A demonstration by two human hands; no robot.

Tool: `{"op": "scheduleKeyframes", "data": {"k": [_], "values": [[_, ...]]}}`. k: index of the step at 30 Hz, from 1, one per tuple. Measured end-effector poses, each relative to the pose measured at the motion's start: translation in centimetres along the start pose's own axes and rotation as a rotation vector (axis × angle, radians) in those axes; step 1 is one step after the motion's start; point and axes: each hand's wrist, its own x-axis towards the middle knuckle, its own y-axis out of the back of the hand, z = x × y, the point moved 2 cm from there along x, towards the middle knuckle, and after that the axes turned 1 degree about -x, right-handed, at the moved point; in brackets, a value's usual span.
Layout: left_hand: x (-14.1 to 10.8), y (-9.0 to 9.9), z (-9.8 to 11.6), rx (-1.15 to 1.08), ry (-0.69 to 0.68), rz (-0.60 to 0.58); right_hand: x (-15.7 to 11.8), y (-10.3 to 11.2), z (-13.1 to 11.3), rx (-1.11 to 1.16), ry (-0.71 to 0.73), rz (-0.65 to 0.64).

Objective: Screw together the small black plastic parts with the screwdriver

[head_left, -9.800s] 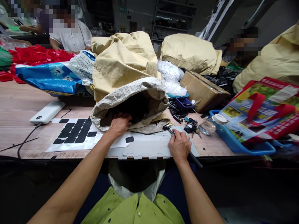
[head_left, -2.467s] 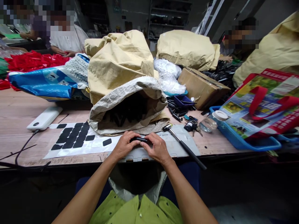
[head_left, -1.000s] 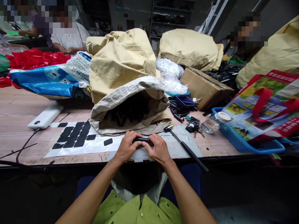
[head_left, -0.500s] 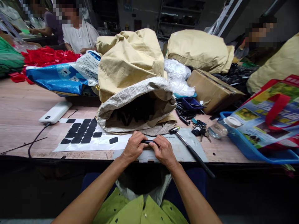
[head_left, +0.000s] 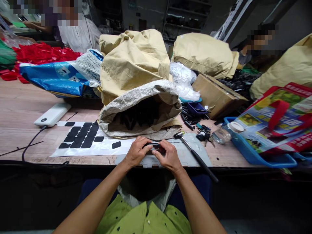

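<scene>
Over the front edge of the table, my left hand (head_left: 137, 152) is closed around one end of a small, slim black piece (head_left: 153, 144), whose exact kind I cannot make out. The fingers of my right hand (head_left: 170, 156) grip its other end, and the right thumb sits lower, near its underside. A grey board (head_left: 197, 149) lies under both hands. On the board, to the right, rests a small hammer (head_left: 192, 149) with a black handle that sticks out past the table edge. Right behind my hands gapes an open woven sack (head_left: 109, 112) with dark pieces inside.
On the left, a white sheet (head_left: 55, 152) carries several black rounded stickers (head_left: 83, 135), beside a white power bank (head_left: 52, 114). To the right are keys (head_left: 207, 134), a clear bottle (head_left: 221, 136) and a blue basket (head_left: 253, 156). Co-workers sit behind.
My right thumb has shifted down off the black piece, showing more of it between the hands. The whole view has moved slightly, with things appearing further left.
</scene>
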Motion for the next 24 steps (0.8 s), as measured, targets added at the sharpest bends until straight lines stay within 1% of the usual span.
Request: {"op": "scheduleKeyframes", "data": {"k": [13, 16, 18, 21, 23, 24], "values": [[-0.1, -0.1, -0.1, 0.039, -0.025, 0.015, 0.1, -0.1, 0.0, -0.006, -0.014, -0.011], [0.1, 0.1, 0.1, 0.019, -0.05, 0.03, 0.1, 0.2, 0.0, 0.03, -0.012, -0.007], [-0.2, 0.5, 0.7, 0.019, -0.092, 0.045, 0.0, 0.4, 0.1, 0.095, 0.005, -0.02], [-2.0, 1.0, 2.0, 0.032, -0.21, 0.126, -0.2, 0.8, 0.4, 0.255, 0.01, -0.043], [-4.3, 1.0, 2.9, 0.003, -0.298, 0.18, -0.3, 0.9, 0.8, 0.35, -0.021, -0.014], [-5.7, 0.8, 3.1, -0.02, -0.34, 0.181, -0.3, 1.0, 1.0, 0.382, -0.04, 0.011]]}}
